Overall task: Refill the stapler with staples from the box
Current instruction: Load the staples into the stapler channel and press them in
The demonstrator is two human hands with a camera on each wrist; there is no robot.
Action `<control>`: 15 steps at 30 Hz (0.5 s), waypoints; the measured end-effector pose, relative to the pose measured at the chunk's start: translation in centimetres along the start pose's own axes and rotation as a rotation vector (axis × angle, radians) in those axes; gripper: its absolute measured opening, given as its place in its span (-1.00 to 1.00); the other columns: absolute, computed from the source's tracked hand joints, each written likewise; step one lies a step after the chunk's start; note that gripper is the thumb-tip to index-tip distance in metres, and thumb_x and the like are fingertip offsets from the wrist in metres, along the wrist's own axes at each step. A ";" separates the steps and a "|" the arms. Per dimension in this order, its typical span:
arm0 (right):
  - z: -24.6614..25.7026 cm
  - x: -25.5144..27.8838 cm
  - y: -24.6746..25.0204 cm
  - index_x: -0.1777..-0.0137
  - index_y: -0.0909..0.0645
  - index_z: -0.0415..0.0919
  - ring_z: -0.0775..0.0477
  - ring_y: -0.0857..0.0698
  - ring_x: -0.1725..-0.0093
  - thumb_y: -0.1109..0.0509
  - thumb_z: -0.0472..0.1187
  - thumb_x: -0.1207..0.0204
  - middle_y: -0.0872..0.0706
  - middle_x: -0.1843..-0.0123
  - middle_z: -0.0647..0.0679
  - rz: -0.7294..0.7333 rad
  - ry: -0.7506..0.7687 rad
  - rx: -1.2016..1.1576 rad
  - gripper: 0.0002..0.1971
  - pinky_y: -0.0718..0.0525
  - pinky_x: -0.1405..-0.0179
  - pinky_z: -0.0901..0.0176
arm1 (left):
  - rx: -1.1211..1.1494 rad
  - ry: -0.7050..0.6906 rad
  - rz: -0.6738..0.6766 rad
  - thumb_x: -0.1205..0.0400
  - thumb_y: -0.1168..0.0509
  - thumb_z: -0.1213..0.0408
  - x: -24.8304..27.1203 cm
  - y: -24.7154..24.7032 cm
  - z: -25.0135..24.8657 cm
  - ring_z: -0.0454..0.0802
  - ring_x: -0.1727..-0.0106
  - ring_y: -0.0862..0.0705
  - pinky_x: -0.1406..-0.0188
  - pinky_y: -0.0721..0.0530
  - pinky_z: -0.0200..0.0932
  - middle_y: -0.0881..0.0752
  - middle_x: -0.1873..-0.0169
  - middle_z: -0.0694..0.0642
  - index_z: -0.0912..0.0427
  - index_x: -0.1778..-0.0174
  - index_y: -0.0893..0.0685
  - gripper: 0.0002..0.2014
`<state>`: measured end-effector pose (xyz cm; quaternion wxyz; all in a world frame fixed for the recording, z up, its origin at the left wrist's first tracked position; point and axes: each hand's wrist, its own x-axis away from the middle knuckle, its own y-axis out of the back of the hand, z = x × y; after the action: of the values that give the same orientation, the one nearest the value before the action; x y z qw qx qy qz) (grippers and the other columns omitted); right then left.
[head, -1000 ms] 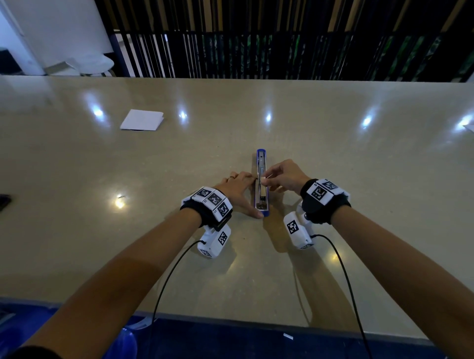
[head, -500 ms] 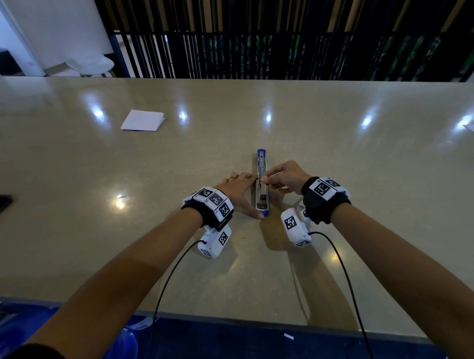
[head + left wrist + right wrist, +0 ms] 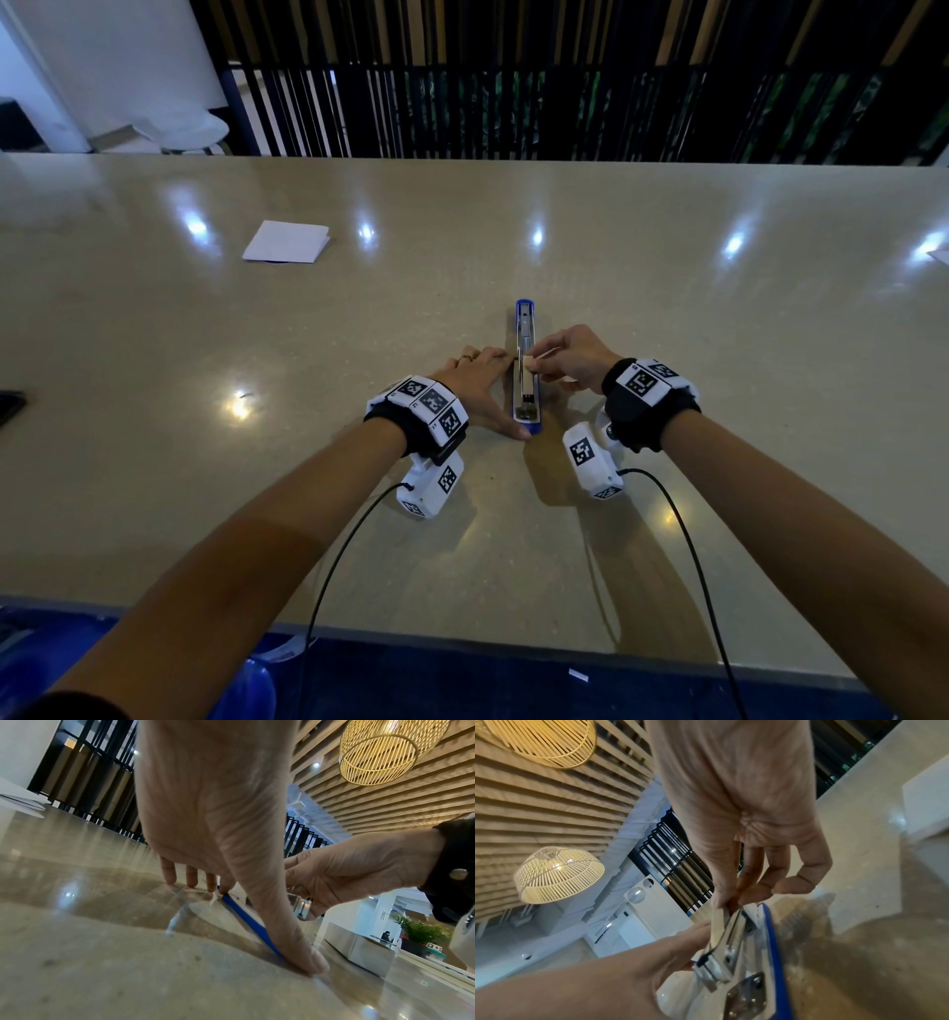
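The stapler [image 3: 526, 370] lay opened flat near the counter's [image 3: 667, 539] front edge, braced by the flat-fingered left hand [image 3: 480, 383]; the right hand [image 3: 567, 357] — unmoved over the last second — pinched a staple strip [image 3: 721, 920] into its channel — loading under way

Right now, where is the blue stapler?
In the head view the stapler lies opened flat on the table, just in front of the person, between the left hand and the right hand.

A white folded paper [image 3: 285, 241] lies on the beige table [image 3: 667, 308].
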<state>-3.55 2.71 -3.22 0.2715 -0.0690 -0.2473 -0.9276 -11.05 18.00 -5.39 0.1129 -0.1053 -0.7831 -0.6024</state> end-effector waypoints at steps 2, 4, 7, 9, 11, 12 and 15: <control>0.1 0.0 -0.1 -0.08 -0.73 -0.35 0.12 -0.55 0.41 -0.49 -0.34 -0.47 -0.62 0.39 -0.02 -0.020 0.053 0.075 -0.80 -0.46 0.69 0.52 | 0.007 -0.014 0.003 -0.21 -0.45 -0.39 0.0 -0.1 0.1 0.14 -0.67 -0.07 -0.63 -0.09 0.15 -0.06 -0.67 -0.08 -0.09 -0.69 0.00 0.20; 0.1 0.0 0.0 -0.09 -0.74 -0.39 0.16 -0.53 0.43 -0.50 -0.33 -0.46 -0.61 0.41 0.02 -0.031 0.099 0.162 -0.78 -0.42 0.72 0.59 | 0.008 -0.019 0.003 -0.22 -0.45 -0.39 0.0 -0.1 0.1 0.14 -0.67 -0.08 -0.63 -0.09 0.14 -0.05 -0.67 -0.08 -0.08 -0.68 -0.01 0.19; 0.0 0.0 0.0 -0.05 -0.77 -0.35 0.20 -0.54 0.39 -0.52 -0.28 -0.44 -0.66 0.33 -0.01 -0.045 0.136 0.274 -0.78 -0.46 0.55 0.49 | 0.004 -0.010 0.002 -0.20 -0.45 -0.40 -0.1 -0.1 0.1 0.13 -0.68 -0.07 -0.63 -0.06 0.14 -0.04 -0.68 -0.07 -0.08 -0.68 -0.01 0.19; -0.1 0.2 0.0 -0.03 -0.78 -0.33 0.12 -0.59 0.29 -0.55 -0.28 -0.41 -0.69 0.18 -0.08 -0.047 0.171 0.309 -0.78 -0.42 0.42 0.45 | 0.003 -0.004 0.005 -0.20 -0.44 -0.41 -0.1 -0.1 0.0 0.14 -0.68 -0.06 -0.64 -0.05 0.15 -0.03 -0.68 -0.06 -0.10 -0.68 0.00 0.20; -0.1 0.4 0.0 -0.02 -0.79 -0.29 0.04 -0.59 0.10 -0.58 -0.29 -0.35 -0.67 0.12 -0.08 -0.048 0.216 0.352 -0.76 -0.40 0.34 0.48 | -0.004 -0.003 0.008 -0.20 -0.44 -0.41 -0.2 -0.1 0.0 0.14 -0.69 -0.06 -0.64 -0.04 0.16 -0.03 -0.68 -0.06 -0.10 -0.68 0.00 0.20; -0.2 0.3 0.0 -0.03 -0.79 -0.27 0.03 -0.57 0.05 -0.61 -0.29 -0.31 -0.65 0.10 -0.08 -0.056 0.239 0.377 -0.73 -0.39 0.32 0.49 | -0.009 -0.002 0.011 -0.20 -0.44 -0.40 -0.2 0.0 0.0 0.14 -0.68 -0.06 -0.64 -0.05 0.16 -0.03 -0.68 -0.06 -0.09 -0.68 0.00 0.20; -0.2 0.3 0.2 -0.11 -0.72 -0.25 -0.01 -0.52 0.07 -0.67 -0.29 -0.21 -0.56 0.07 -0.08 -0.111 0.281 0.392 -0.57 -0.38 0.33 0.45 | -0.017 0.006 0.022 -0.20 -0.42 -0.43 -0.3 0.0 0.0 0.14 -0.69 -0.05 -0.64 -0.05 0.15 -0.01 -0.69 -0.07 -0.08 -0.69 0.02 0.21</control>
<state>-3.64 2.30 -3.24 0.2600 0.1284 -0.3859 -0.8758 -10.78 17.96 -5.50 0.1211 -0.1130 -0.7763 -0.6082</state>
